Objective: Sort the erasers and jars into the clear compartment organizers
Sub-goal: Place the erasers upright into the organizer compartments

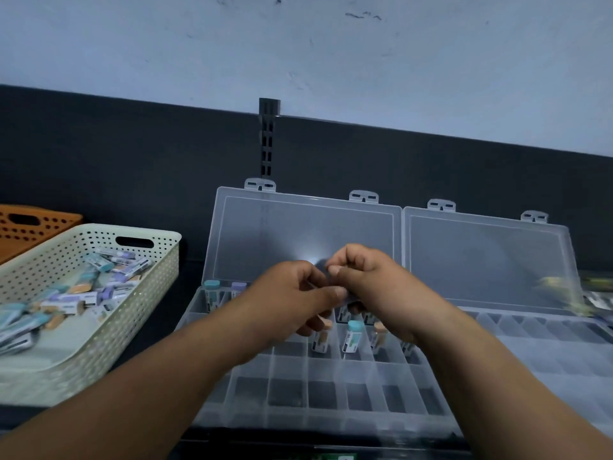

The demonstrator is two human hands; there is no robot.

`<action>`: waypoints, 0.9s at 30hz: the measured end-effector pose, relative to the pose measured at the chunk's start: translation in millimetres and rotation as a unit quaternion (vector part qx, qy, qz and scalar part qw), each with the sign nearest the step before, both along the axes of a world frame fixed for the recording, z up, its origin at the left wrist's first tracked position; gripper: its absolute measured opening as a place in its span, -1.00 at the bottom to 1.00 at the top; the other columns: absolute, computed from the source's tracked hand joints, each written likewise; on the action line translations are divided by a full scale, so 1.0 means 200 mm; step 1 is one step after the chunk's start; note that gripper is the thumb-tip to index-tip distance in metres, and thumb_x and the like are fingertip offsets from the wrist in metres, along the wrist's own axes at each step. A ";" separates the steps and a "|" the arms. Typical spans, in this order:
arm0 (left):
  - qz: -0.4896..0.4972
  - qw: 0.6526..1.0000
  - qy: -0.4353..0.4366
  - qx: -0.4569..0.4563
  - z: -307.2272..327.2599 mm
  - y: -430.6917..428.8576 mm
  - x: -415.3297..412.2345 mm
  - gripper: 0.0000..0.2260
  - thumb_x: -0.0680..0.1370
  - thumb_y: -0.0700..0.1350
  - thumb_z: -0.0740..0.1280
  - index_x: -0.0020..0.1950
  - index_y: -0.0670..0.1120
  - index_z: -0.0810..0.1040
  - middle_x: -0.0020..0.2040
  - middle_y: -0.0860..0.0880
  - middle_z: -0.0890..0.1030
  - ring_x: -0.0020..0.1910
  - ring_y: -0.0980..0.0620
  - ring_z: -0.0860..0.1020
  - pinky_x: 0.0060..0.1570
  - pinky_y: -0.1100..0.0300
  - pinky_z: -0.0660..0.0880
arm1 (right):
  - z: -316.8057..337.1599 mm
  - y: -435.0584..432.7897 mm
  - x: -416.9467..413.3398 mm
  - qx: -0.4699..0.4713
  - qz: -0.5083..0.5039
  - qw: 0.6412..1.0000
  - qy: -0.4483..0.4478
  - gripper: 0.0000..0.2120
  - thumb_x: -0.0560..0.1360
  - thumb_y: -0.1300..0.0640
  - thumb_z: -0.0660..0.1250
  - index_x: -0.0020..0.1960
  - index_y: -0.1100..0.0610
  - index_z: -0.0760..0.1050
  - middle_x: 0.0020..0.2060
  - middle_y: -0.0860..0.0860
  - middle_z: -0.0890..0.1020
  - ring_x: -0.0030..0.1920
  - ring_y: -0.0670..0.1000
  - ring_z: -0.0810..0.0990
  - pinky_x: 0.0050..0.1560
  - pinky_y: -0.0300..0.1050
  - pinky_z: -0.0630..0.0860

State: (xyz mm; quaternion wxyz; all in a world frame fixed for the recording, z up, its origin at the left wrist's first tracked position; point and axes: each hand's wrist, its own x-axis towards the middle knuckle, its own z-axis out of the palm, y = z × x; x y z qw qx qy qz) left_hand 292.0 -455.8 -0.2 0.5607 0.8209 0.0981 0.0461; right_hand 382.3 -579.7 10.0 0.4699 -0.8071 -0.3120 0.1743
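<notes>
In the head view, the left hand (295, 300) and right hand (374, 287) are meeting above the left clear organizer (288, 393). Their fingers are curling with tips touching, and I cannot tell whether they are pinching anything. Sleeved erasers (353, 333) are standing in its middle compartments, and more are lying in the cream basket (162, 270). Anything slipping here is probably dropping into a wrong compartment or toppling the standing erasers.

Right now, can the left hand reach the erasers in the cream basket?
Probably yes: the basket is open-topped, just left of the left hand, nothing between. Its fingers are curled, possibly holding something.
</notes>
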 end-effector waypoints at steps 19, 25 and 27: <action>0.050 0.928 0.046 0.365 -0.18 0.31 -0.18 -0.62 0.46 0.19 0.36 0.24 0.12 0.49 0.24 0.11 0.50 0.15 0.14 0.48 0.16 0.17 0.45 | -0.03 0.17 -0.02 -0.093 0.054 0.980 -0.167 -0.95 0.52 0.12 0.38 -0.12 0.06 0.58 -0.30 0.03 0.63 -0.34 -0.06 0.49 -0.24 -0.04 0.52; -0.010 0.904 0.061 0.423 -0.27 0.35 -0.21 -0.46 0.50 0.21 0.31 0.43 0.06 0.35 0.36 0.08 0.37 0.33 0.11 0.32 0.30 0.19 0.32 | -0.12 0.23 -0.03 -0.172 0.060 0.956 -0.232 -0.90 0.54 0.04 0.34 -0.10 0.05 0.57 -0.23 -0.03 0.67 -0.21 0.02 0.60 -0.14 -0.01 0.56; -0.008 0.907 0.052 0.417 -0.28 0.35 -0.21 -0.46 0.50 0.20 0.30 0.44 0.07 0.32 0.38 0.09 0.36 0.35 0.11 0.30 0.33 0.19 0.30 | -0.11 0.24 -0.03 -0.184 0.051 0.951 -0.244 -0.88 0.55 0.03 0.33 -0.10 0.05 0.57 -0.24 -0.03 0.65 -0.22 0.00 0.59 -0.14 -0.05 0.56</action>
